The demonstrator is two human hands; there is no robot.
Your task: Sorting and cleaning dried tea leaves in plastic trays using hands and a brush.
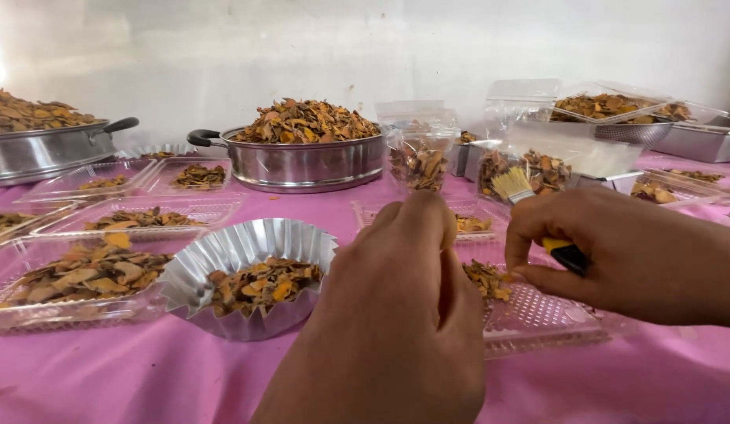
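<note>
Your right hand (616, 255) was clamped on a small brush (537, 216): fingers wrapped round the black-and-yellow handle, pale bristles sticking up and back toward the far edge of the table (145, 377). Your left hand (404, 314) hung over the clear plastic tray (537, 322) near the table's front edge, fingers curled down twd the dried orange-brown chips (486, 279) in it. Couldn't tell if those fingers were pinched on a chip or just apart above them; the back of the hand hid the tips.

Handling, as a judgement: chips looked dry, thin, v. light and brittle, so prob. crumble under a hard pinch. Best taken w/ fingertips at the flat faces, a few at a time. The tray looked flimsy and ridged, likely to flex or slide on the pink cloth if you lifted it by one corner; hold it by two opposite rims. The brush was stiff in the handle, soft at the bristles, so the grip low on the handle suited it.

Just left of the tray sat a fluted foil cup (239, 251) w/ more chips, soft-walled, easy to dent. Further back, mid-table, a steel pan (302, 165) heaped w/ chips; that one prob. heavy, take by its black handle and rim.
</note>
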